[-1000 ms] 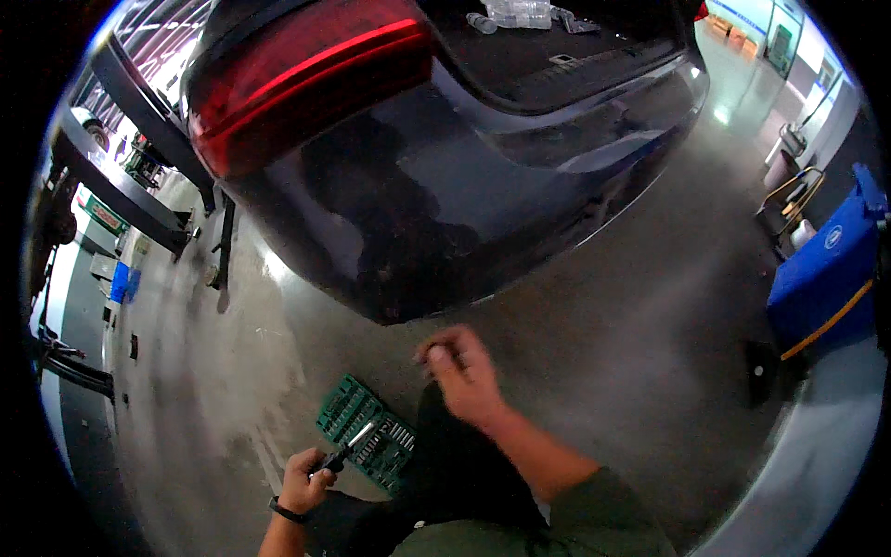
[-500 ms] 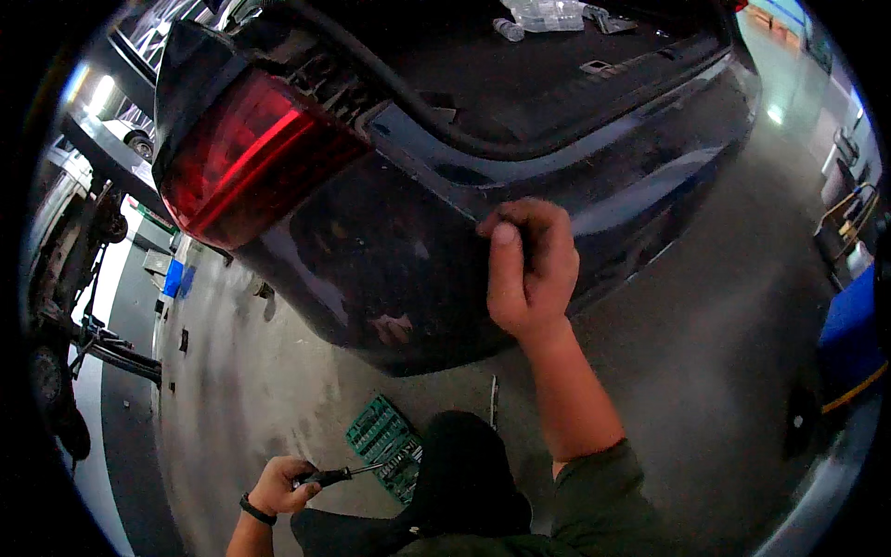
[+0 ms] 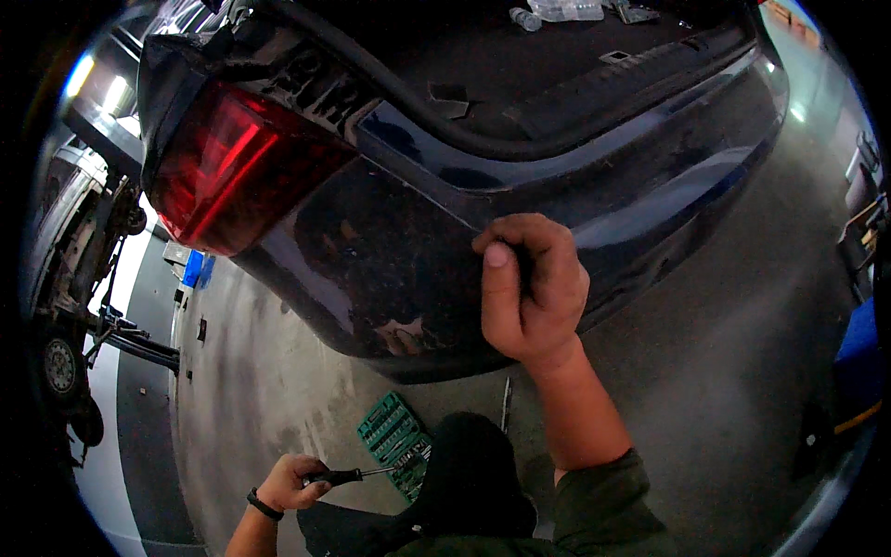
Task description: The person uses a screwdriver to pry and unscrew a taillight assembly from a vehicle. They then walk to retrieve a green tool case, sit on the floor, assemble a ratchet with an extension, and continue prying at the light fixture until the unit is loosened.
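In my left hand [image 3: 290,481], low in the view, a screwdriver [image 3: 339,477] is gripped by its black handle, its thin metal shaft pointing right. My right hand [image 3: 536,288] is raised in front of the dark car bumper [image 3: 390,269], thumb against curled fingers. Whatever is in that pinch, if anything, is too small or hidden to make out. The fingertips are by the lower end of the seam [image 3: 427,197] that runs down from the red tail light [image 3: 232,172]; whether they touch the bumper I cannot tell.
An open green tool case [image 3: 394,436] lies on the floor by my knee, with a long thin metal tool [image 3: 507,404] to its right. Above the bumper the trunk [image 3: 520,84] is open, with plastic bottles [image 3: 566,9] inside. A raised vehicle [image 3: 70,269] stands far left.
The view has shifted slightly, and the car shows a little differently in it. Both hands keep nearly the same pose; the screwdriver stays in my left hand.
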Motion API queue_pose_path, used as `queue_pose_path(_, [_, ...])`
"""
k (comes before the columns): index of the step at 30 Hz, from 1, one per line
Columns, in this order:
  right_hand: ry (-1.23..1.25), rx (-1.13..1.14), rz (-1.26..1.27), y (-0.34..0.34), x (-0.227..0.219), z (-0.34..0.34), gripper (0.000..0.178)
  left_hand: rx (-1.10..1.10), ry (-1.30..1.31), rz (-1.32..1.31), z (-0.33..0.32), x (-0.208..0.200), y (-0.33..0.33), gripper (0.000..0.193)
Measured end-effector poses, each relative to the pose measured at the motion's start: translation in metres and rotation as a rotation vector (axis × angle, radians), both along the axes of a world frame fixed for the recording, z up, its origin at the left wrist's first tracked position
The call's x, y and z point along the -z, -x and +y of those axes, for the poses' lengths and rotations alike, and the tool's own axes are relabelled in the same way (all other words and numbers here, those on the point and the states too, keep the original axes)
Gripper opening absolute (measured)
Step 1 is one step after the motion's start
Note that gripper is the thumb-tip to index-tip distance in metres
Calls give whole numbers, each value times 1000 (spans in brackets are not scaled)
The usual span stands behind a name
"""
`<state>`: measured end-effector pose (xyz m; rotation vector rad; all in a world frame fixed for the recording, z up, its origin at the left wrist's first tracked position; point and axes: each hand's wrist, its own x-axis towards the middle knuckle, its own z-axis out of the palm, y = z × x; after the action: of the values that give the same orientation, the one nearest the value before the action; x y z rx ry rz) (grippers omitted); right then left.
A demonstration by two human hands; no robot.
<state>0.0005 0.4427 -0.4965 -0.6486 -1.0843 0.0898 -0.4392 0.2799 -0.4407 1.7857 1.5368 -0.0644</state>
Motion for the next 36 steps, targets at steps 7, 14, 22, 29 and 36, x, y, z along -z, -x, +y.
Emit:
queue_pose_path(7, [57, 44, 28, -4, 1, -9, 21, 48, -145, -123, -7, 9, -1, 32])
queue_pose_path(14, [110, -649, 325, 76, 16, -76, 18, -73, -283, -483, -14, 38, -4, 51])
queue_pose_path(22, [621, -1143, 824, 186, 3, -166, 22, -239, -271, -778, -23, 59, -10, 44])
queue_pose_path(29, [684, -1022, 915, 261, -52, -207, 22, -273, -104, -990, -51, 25, 52, 38])
queue_pose_path(36, [826, -940, 1110, 293, -213, -222, 21, -430, 171, -1081, -74, -133, 78, 32])
